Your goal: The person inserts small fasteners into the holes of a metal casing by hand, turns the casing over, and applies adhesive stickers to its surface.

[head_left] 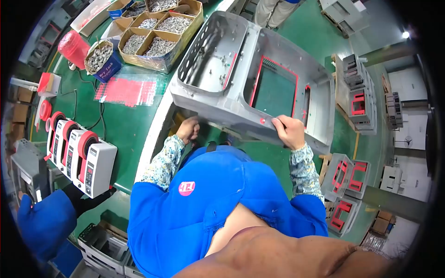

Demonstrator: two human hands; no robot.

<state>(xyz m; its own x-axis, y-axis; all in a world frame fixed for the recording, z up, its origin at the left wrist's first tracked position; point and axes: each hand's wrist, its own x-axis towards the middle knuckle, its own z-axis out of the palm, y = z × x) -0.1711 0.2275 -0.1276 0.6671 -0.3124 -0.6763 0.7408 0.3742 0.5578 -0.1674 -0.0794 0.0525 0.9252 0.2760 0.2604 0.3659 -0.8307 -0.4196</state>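
Note:
A large grey plastic housing (227,104) lies tilted in front of me, one end over the green table's edge and the other out over the floor. Red strips line its rectangular opening, and small metal parts are scattered in its perforated compartment. My right hand (290,131) is closed on the near rim, thumb on top, beside a small red dot. My left hand (188,130) is just below the housing's near left corner, with its fingers curled. What it holds, if anything, is hidden.
On the green table (132,125) stand a divided cardboard box (160,62) of metal fasteners, a blue box (105,69) of fasteners, red adhesive sheets (127,90) and tape dispensers (99,162). A co-worker's blue sleeve (48,222) is at left. Stacked housings (359,99) stand right.

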